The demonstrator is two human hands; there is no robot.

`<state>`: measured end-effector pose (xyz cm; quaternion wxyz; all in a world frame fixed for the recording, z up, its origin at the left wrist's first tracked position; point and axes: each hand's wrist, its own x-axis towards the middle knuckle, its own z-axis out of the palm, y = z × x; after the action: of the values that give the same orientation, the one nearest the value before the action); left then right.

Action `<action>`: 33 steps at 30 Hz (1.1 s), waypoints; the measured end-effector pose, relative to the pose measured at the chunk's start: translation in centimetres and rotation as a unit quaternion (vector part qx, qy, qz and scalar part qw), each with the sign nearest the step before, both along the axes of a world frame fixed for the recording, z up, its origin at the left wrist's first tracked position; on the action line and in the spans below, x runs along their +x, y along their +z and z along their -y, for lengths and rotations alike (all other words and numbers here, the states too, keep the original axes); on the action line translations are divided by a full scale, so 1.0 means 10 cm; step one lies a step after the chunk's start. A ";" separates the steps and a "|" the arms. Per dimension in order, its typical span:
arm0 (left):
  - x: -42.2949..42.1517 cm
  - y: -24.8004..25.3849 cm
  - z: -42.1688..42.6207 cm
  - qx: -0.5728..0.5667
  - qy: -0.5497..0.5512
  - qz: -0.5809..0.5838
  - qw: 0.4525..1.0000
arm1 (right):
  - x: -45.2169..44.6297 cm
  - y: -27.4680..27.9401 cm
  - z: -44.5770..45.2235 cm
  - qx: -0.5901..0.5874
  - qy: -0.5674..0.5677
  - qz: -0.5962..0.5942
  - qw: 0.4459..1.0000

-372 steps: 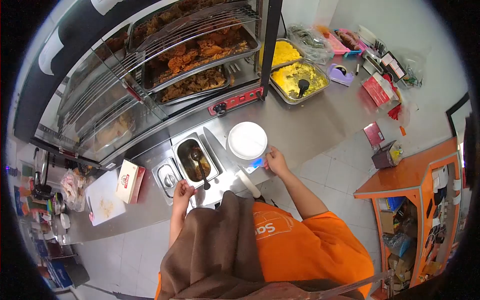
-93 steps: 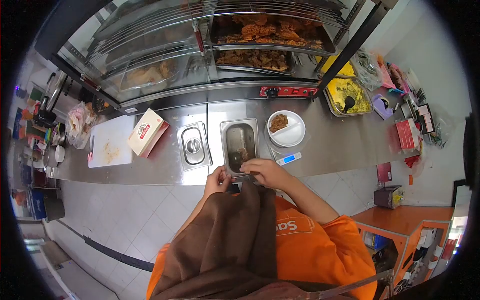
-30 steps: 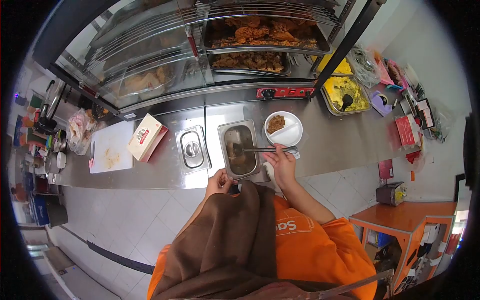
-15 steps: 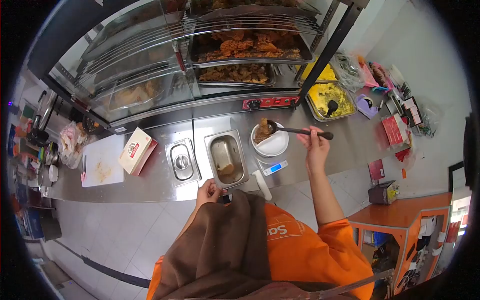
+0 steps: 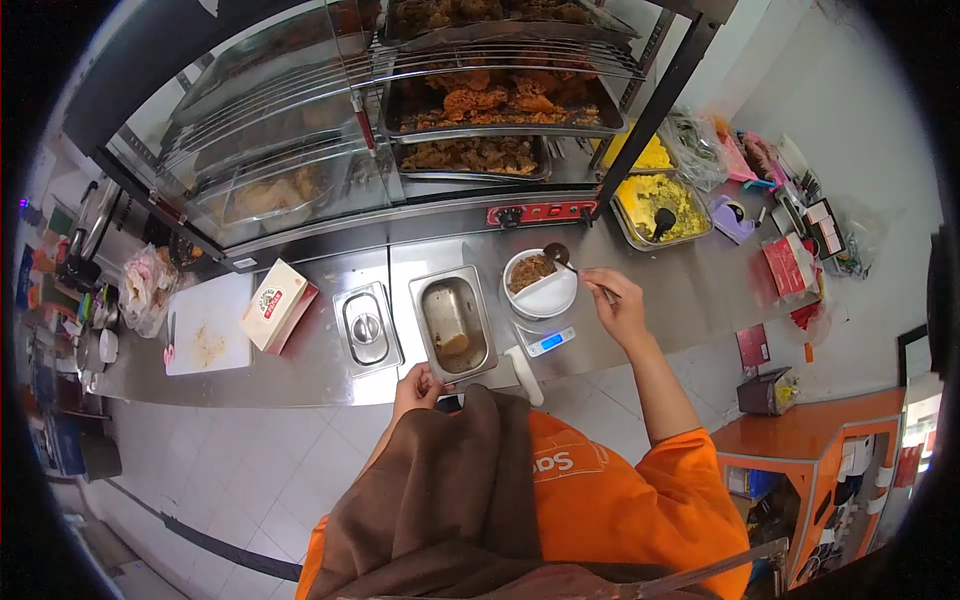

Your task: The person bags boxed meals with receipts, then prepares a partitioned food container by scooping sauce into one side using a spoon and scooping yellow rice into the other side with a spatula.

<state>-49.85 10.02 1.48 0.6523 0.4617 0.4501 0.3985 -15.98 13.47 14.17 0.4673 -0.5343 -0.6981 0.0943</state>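
In my right hand (image 5: 618, 300) is a dark ladle (image 5: 557, 253), its handle pinched between closed fingers and its bowl tilted above the far right rim of a round white bowl (image 5: 556, 308). A white divider splits that bowl, and brown shredded food (image 5: 530, 272) fills the far left part. Under it is a small digital kitchen scale (image 5: 549, 341) with a lit blue display. My left hand (image 5: 418, 386) grips the near left corner of a deep steel pan (image 5: 482, 318), which holds a pale brown lump (image 5: 453, 343) at its bottom.
Left of the pan lie a steel lid (image 5: 367, 328), a printed carton (image 5: 277, 306) and a white cutting board (image 5: 208, 325). A white handle (image 5: 523, 377) lies beside the scale. The glass warming cabinet (image 5: 400, 215) with fried food stands behind; a tray of yellow food (image 5: 660, 207) is at right.
The ladle has tipped over and emptied; its brown food now lies in the white bowl. My right hand has shifted slightly left and down. My left hand stays at the pan.
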 end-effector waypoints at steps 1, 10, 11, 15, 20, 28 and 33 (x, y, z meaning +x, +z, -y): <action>0.00 0.02 0.00 -0.001 0.000 -0.011 1.000 | 0.01 -0.01 0.00 0.002 -0.011 -0.015 1.000; -0.01 -0.02 0.00 0.000 0.007 -0.016 1.000 | -0.15 -0.10 0.06 0.009 -0.118 -0.577 0.808; -0.01 0.00 0.01 0.000 0.008 -0.020 1.000 | -0.26 -0.13 0.10 -0.012 -0.101 -0.588 0.802; -0.02 -0.04 0.00 -0.001 0.006 -0.010 1.000 | -0.81 -0.19 0.20 -0.066 -0.034 -0.554 0.829; -0.05 -0.10 -0.01 0.008 -0.008 -0.008 1.000 | -1.12 -0.37 0.27 -0.092 0.035 -0.370 0.924; -0.05 0.03 0.01 -0.008 -0.004 -0.021 1.000 | -1.24 -0.32 0.30 -0.069 0.086 -0.236 0.965; -0.05 0.07 0.01 -0.010 0.002 -0.030 1.000 | -1.36 -0.53 0.25 -0.098 0.199 -0.123 0.967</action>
<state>-50.39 9.96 2.16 0.6424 0.4659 0.4741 0.3813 -29.58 11.00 8.89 0.4665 -0.4123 -0.7149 0.3183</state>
